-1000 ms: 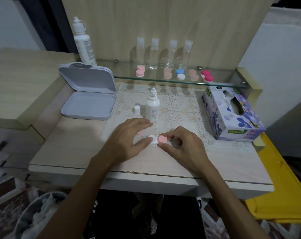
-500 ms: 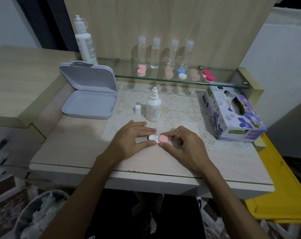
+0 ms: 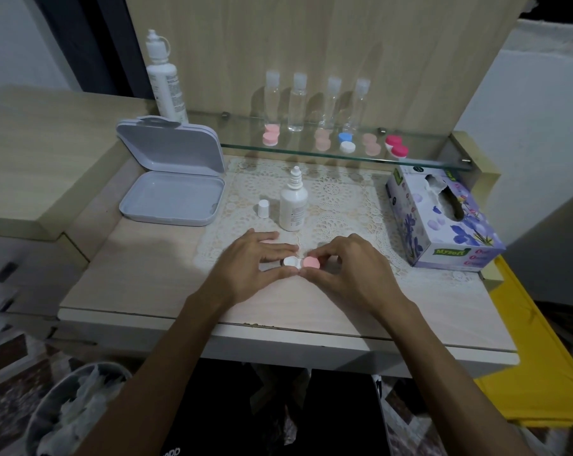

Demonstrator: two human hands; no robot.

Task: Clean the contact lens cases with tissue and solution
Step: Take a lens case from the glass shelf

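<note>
Contact lens case (image 3: pixel 302 262): twin-well type, one white cap and one pink cap, lying on the tabletop (image 3: pixel 140 274) at the near edge of the lace mat (image 3: pixel 341 205), dead centre between both hands.

Left hand (image 3: pixel 255 268): fingers curled, thumb and fingertips pinched on the white-capped end of the case.

Right hand (image 3: pixel 347 271): likewise curled, thumb and forefinger closed on the pink-capped end.

Solution bottle (image 3: pixel 293 205): small, white, upright, nozzle uncovered, at 12 o'clock from the case. Its loose white cap (image 3: pixel 263 209) stands just beside it at 9 o'clock.

Tissue box (image 3: pixel 442 218): purple floral print, at 2 o'clock from the hands, top slot open.

Grey hinged box (image 3: pixel 173 179): lid raised, interior bare, at 10 o'clock.

Glass shelf (image 3: pixel 245 144): at 12 o'clock, behind the mat. Carries a tall white bottle (image 3: pixel 165 80) at its left end, four clear bottles (image 3: pixel 314 103) in a row, and further lens cases (image 3: pixel 347 143) in pink, blue-and-white and deep pink.

Waste bin (image 3: pixel 68 413): on the floor at 7 o'clock, holding crumpled white material.
</note>
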